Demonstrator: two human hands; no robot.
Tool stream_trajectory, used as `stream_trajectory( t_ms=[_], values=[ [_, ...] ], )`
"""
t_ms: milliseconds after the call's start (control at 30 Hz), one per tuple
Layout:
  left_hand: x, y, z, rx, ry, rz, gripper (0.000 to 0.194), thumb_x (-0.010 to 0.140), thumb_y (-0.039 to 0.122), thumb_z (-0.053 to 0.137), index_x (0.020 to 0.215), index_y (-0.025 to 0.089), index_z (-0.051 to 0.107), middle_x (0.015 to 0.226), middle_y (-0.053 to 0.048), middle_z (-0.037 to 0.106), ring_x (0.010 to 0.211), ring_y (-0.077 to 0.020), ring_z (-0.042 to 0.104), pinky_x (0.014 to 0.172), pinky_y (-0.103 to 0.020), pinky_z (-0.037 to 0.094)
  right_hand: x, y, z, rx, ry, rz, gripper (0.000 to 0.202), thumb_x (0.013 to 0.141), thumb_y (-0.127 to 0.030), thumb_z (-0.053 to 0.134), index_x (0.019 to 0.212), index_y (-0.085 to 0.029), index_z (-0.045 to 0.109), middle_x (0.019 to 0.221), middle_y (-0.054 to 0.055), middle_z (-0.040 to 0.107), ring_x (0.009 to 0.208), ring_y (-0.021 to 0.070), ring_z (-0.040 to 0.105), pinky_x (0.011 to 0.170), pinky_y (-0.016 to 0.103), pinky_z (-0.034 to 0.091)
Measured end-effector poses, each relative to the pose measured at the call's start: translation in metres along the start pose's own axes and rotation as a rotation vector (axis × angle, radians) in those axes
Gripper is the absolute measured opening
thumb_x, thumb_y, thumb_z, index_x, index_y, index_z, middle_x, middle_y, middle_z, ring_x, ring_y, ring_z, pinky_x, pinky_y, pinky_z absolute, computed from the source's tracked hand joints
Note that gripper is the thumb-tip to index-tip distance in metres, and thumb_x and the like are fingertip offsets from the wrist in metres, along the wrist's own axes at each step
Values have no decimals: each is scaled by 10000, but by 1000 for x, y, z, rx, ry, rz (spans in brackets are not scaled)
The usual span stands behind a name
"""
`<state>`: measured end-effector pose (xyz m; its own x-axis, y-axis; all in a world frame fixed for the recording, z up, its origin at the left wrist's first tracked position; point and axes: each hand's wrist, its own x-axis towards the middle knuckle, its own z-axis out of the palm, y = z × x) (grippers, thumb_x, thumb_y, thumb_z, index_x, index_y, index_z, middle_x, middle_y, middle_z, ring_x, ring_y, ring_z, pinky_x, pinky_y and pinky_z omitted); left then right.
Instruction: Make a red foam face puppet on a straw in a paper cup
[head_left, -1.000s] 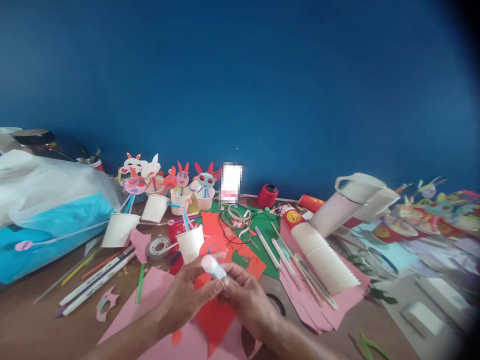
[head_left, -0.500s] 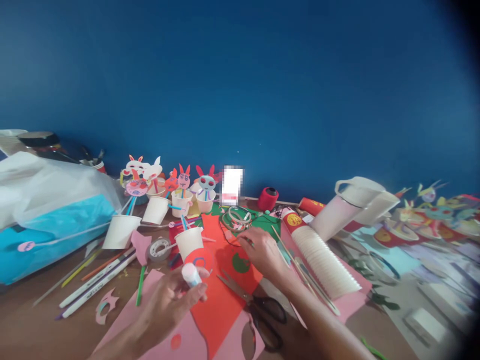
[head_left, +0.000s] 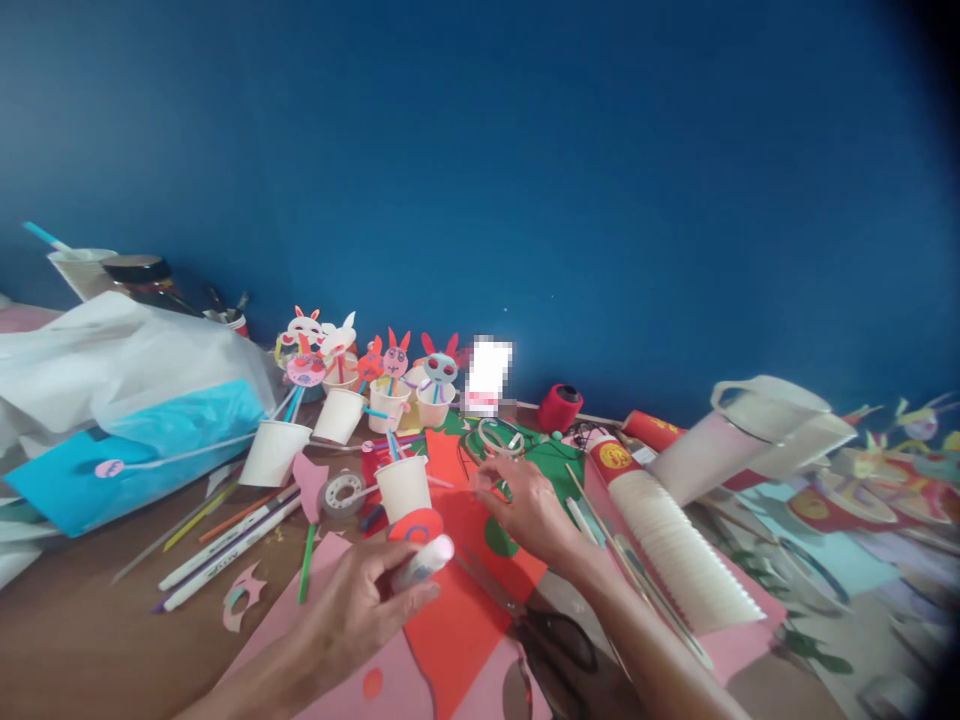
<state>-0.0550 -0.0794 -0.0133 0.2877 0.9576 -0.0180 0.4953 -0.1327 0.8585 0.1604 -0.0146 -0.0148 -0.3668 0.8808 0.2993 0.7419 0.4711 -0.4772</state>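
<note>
My left hand (head_left: 352, 595) grips a white glue stick (head_left: 422, 564) between thumb and fingers, its pale pink end pointing up and right. Farther forward, my right hand (head_left: 534, 508) hangs over red paper (head_left: 457, 630), thumb and fingertips drawn together; whatever is between them is too small to make out. Beneath that hand lies a green paper circle (head_left: 501, 537). Black-handled scissors (head_left: 559, 640) rest on the paper between my forearms. Just beyond my left hand stands a white paper cup (head_left: 405, 488) with a red paper piece (head_left: 416, 525) at its front.
Several cups with paper animal faces (head_left: 395, 360) line the back left. A roll of tape (head_left: 343, 493) and markers (head_left: 229, 555) lie on the left. Stacked paper cups (head_left: 682, 545) and a pitcher (head_left: 720, 440) occupy the right. A blue wall (head_left: 480, 180) rises behind.
The view has turned left, so things sit farther right. My left hand has tilted the glue stick, whose end now points right instead of left. My right hand keeps nearly the same pose.
</note>
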Motion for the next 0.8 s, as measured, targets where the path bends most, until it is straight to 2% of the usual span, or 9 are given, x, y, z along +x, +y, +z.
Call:
stream_trajectory(
  t_ms=[67,133,300,400,567,700,800],
  values=[
    [0,-1,-1,43,-18,5,238,712,348,567,844,187,683,661,-4,593,610,-144,500,555,-208,368,-12,-11,-16,168,-81,-49,106,845,-263,480,886,-208,561,844,0,641,799,140,570,752,262,376],
    [0,-2,0,65,-27,13,230,716,340,566,848,193,685,661,-7,603,609,-148,506,550,-208,365,-21,-21,-25,239,-130,-119,113,841,-273,496,889,-215,580,847,6,647,801,145,571,747,263,383],
    [-2,-8,9,33,1,69,184,706,322,569,783,207,690,641,-3,605,575,-145,502,519,-208,355,-32,-31,-26,315,-125,-242,117,828,-269,527,887,-206,606,805,24,659,776,155,576,764,288,386],
    [-3,-9,11,37,10,81,178,698,293,574,807,208,686,680,-10,620,604,-154,513,535,-213,355,-34,-32,-25,302,-115,-234,135,829,-290,530,897,-207,612,819,30,661,781,159,575,755,292,392],
    [-3,-3,9,107,-40,112,130,710,219,542,621,181,629,551,10,538,516,-129,447,478,-212,281,-38,-32,-26,240,-125,-286,145,841,-275,516,914,-201,618,862,45,666,804,170,573,765,311,388],
    [-3,0,8,-58,-40,138,125,692,231,558,604,183,634,588,-9,578,580,-164,518,532,-222,357,-41,-33,-25,179,-144,-349,164,863,-239,480,944,-214,621,890,51,665,848,177,560,786,333,368],
    [-4,-1,8,-185,-6,81,80,660,245,605,610,199,649,619,-16,606,626,-182,548,581,-233,388,-43,-33,-25,115,-195,-368,183,875,-220,455,975,-215,608,891,56,660,854,181,545,791,345,346]
  ],
)
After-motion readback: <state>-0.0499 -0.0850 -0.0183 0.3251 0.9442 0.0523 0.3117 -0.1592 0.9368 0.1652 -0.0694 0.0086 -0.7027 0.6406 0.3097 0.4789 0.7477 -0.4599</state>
